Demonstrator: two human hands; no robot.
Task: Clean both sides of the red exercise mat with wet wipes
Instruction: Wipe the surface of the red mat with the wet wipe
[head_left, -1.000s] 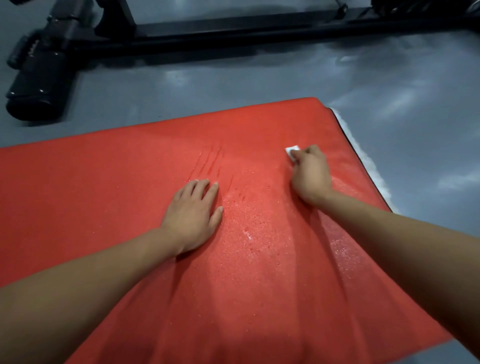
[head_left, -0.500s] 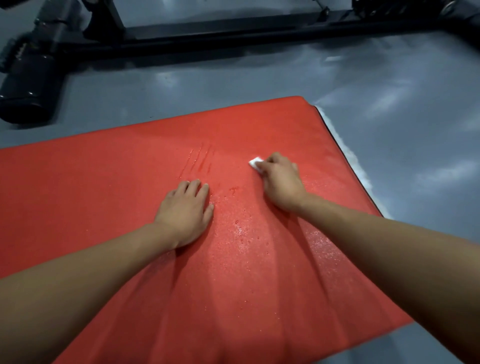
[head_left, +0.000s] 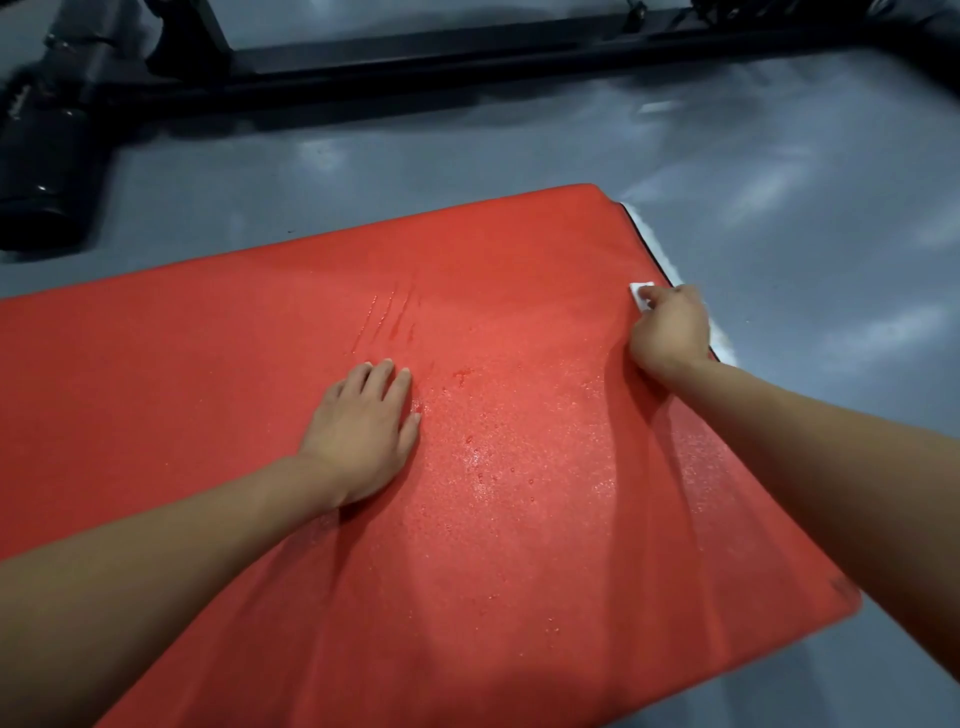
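The red exercise mat (head_left: 260, 415) is lying flat on the grey floor (head_left: 779, 156), and its upper face is being wiped. Water beads and a wet sheen are showing across the middle and right part of that face, with a few wet streaks (head_left: 387, 322) just beyond the left fingertips — so this stretch is judged as already covered. The left part of the mat is looking dry and is probably still to be done, and nothing is showing of the underside, so the second side is judged to be outstanding.

The right hand (head_left: 670, 332) is being held at the mat's right edge with the arm stretched forward; its fingers are curled over a small folded white wet wipe (head_left: 640, 292), which is being pressed onto the surface. The left hand (head_left: 363, 426) is being laid palm-down near the middle of the mat, fingers straight and close together, gripping nothing — apparently steadying the mat. A white strip (head_left: 722, 343) is peeking out beside the right edge. Black gym equipment (head_left: 363, 67) is standing beyond.
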